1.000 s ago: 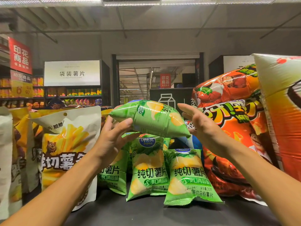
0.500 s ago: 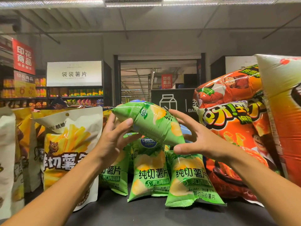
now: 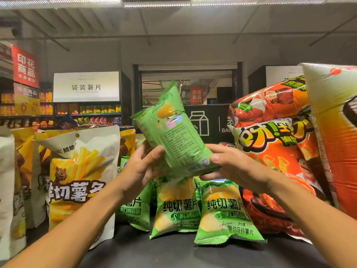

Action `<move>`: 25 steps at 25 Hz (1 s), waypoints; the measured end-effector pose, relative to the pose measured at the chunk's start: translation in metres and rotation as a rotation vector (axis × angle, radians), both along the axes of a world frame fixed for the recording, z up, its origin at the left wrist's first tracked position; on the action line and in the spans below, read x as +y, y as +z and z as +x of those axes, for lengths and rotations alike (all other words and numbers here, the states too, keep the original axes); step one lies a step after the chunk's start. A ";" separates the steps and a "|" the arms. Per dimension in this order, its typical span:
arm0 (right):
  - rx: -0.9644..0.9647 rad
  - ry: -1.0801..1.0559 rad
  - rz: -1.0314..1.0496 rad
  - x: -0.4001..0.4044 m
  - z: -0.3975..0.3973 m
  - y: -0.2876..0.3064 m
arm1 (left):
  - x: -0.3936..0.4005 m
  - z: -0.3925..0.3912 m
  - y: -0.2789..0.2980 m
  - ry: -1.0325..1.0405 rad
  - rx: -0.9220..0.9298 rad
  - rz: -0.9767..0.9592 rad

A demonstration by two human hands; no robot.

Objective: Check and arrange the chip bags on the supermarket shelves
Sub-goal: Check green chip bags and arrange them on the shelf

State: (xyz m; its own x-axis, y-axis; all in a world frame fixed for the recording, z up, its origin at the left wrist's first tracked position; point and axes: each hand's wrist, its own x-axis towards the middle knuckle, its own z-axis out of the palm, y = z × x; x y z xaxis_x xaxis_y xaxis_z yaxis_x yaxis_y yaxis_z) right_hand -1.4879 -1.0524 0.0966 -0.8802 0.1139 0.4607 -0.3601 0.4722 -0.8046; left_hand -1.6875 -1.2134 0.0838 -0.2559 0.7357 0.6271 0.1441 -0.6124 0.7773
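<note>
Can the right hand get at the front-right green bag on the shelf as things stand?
Probably not yet: the right hand and the left hand both grip the raised green bag, directly above the front-right green bag. Nothing else blocks it.

Grey ceiling (image 3: pixel 173 22) with exposed beams; lit strip lights (image 3: pixel 231 0) run along the top edge, at twelve o'clock. A dark-framed doorway (image 3: pixel 188 84) stands at centre in the grey back wall. At nine o'clock, stocked store shelving (image 3: pixel 87 114) under a white illuminated sign (image 3: pixel 86 87) with Chinese lettering. A red hanging banner (image 3: pixel 25 66) at ten o'clock. A black panel with a milk-carton outline (image 3: pixel 200 122) sits below the doorway.
</note>
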 end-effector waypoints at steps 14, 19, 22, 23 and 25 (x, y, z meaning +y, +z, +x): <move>-0.027 0.018 -0.042 0.004 0.003 -0.005 | -0.002 0.000 -0.004 0.083 0.117 -0.088; 0.050 -0.079 0.021 0.005 -0.001 -0.006 | -0.003 0.000 -0.006 0.086 0.203 -0.056; 0.117 -0.153 0.097 0.007 0.000 -0.004 | -0.003 0.002 -0.006 0.077 0.310 -0.047; 0.147 -0.145 0.113 0.007 0.002 -0.003 | -0.003 0.002 -0.006 0.077 0.339 -0.022; 0.204 -0.170 0.173 0.006 0.004 -0.001 | -0.006 0.005 -0.005 0.109 0.389 0.015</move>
State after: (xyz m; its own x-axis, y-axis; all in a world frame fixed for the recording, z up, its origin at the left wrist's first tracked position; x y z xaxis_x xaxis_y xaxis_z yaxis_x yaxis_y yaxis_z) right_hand -1.4838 -1.0463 0.0957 -0.7425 0.1561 0.6514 -0.4102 0.6627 -0.6265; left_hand -1.6821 -1.2189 0.0792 -0.0729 0.7074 0.7031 0.4904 -0.5884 0.6429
